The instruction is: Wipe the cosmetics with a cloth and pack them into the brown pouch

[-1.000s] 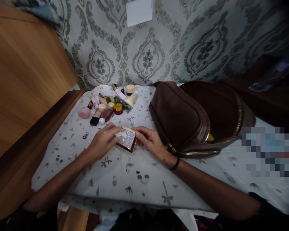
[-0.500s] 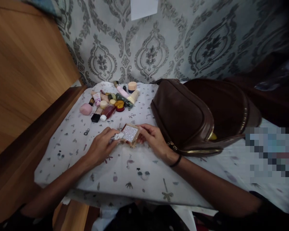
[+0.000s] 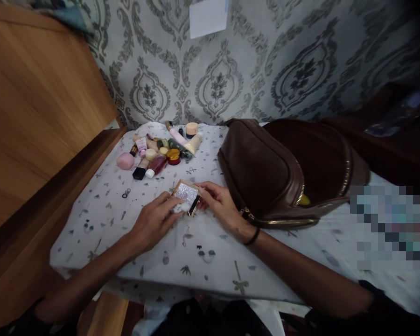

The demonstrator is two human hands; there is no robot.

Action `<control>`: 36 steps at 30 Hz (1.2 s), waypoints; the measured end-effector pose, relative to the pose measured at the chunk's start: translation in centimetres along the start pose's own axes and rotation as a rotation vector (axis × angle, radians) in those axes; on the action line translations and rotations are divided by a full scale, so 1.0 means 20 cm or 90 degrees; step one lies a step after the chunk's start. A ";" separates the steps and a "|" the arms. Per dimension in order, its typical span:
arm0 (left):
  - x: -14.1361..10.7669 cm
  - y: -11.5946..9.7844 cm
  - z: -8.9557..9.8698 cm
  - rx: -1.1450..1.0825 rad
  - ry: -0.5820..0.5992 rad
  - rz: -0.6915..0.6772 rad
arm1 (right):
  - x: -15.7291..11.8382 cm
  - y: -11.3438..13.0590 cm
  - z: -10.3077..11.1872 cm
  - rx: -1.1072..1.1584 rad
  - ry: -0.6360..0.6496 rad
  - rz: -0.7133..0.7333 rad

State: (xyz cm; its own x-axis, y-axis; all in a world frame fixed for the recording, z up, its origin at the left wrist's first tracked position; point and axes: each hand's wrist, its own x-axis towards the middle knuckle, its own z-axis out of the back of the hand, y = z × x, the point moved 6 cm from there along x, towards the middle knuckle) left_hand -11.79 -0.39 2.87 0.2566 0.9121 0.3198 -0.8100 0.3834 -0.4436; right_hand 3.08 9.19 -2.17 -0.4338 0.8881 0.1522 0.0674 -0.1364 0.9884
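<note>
A square compact (image 3: 186,191) with a silvery, glittery top and gold edges is held tilted above the cloth. My right hand (image 3: 221,205) grips its right side, thumb on the near edge and fingers behind. Pinched in my left hand (image 3: 157,217) is a crumpled white tissue (image 3: 180,207), touching the compact's lower left edge. Beyond the hands lies a group of cosmetics, with a pink makeup sponge (image 3: 125,161), a dark red bottle with a white cap (image 3: 157,165), an amber jar (image 3: 173,157) and a cream tube (image 3: 193,144).
A brown leather bag (image 3: 262,172) lies unzipped to the right, something yellow (image 3: 304,200) showing inside. The table wears a white printed cloth (image 3: 126,270). A wooden cabinet (image 3: 45,93) borders the left, and a patterned curtain or wall covering (image 3: 217,79) rises behind.
The tissue has moved down along the compact's left side to its lower edge. The compact has tilted slightly, and a dark side edge now shows. The head view has shifted slightly.
</note>
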 end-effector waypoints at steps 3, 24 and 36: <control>0.06 0.01 0.01 0.008 -0.008 0.013 | -0.01 0.02 -0.01 -0.029 0.018 0.032; 0.05 0.25 0.06 -0.284 -0.125 0.236 | -0.01 -0.01 0.00 0.248 -0.050 -0.089; 0.10 0.02 0.15 -0.080 -0.374 0.032 | -0.03 -0.05 -0.08 0.629 0.031 -0.222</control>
State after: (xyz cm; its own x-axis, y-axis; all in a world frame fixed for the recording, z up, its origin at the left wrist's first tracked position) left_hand -13.14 1.18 5.99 -0.1430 0.7106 0.6890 -0.7362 0.3889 -0.5539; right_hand 1.80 7.99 -3.31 -0.6052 0.7870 -0.1196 0.6256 0.5632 0.5398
